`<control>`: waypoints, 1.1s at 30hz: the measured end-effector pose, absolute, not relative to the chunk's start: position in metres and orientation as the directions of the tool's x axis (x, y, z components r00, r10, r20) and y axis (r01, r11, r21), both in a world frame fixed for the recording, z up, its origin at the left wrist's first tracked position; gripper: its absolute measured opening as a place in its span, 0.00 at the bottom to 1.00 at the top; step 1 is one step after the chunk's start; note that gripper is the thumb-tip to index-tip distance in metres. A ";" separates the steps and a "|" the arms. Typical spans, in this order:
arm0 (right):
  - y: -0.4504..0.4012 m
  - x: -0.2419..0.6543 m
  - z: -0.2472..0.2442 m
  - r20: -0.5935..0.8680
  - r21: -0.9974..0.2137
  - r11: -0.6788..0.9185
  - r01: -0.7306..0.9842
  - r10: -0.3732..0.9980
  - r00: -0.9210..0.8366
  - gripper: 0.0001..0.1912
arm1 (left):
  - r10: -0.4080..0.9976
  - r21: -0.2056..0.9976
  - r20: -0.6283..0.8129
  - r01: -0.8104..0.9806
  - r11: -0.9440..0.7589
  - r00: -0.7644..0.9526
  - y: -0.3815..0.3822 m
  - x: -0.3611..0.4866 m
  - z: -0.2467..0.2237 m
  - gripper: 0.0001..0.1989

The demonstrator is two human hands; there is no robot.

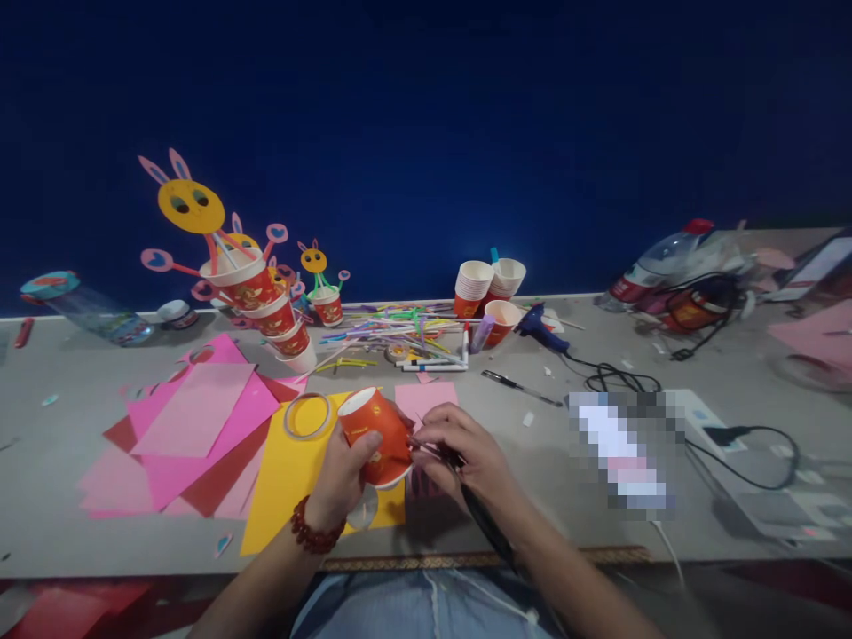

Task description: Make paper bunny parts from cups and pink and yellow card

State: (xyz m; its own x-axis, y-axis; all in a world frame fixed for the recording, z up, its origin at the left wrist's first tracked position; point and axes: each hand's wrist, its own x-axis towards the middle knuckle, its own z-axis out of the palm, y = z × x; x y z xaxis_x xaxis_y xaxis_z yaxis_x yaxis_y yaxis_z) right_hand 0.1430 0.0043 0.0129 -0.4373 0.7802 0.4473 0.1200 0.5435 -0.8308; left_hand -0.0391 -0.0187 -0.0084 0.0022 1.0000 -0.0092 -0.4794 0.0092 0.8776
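I have the left hand (338, 475) clasping a tilted, gold-printed orange cup (391, 435), the right hand (469, 445) pinching a dark tool (487, 522).

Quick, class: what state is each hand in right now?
Left hand: closed around a tilted orange-red paper cup with gold print.
Right hand: closed on a slim dark object, fingertips at the cup's side; its type cannot be told.

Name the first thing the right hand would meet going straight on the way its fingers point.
Likely the red paper cup held in the left hand, just ahead; depth makes any gap unclear.
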 end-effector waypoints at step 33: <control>0.011 0.163 0.021 0.500 -0.826 0.562 0.038 0.761 -0.413 0.09 | 0.971 0.629 -0.157 -0.740 0.238 0.179 -0.020 -0.041 -0.003 0.21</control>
State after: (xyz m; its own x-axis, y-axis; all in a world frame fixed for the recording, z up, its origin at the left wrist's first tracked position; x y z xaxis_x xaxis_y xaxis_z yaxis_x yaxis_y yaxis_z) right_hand 0.1630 0.0110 0.0209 -0.4133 0.7613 0.4995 0.0376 0.5624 -0.8260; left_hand -0.0414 -0.0201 -0.0031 0.1786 0.9712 -0.1575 -0.7405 0.2380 0.6285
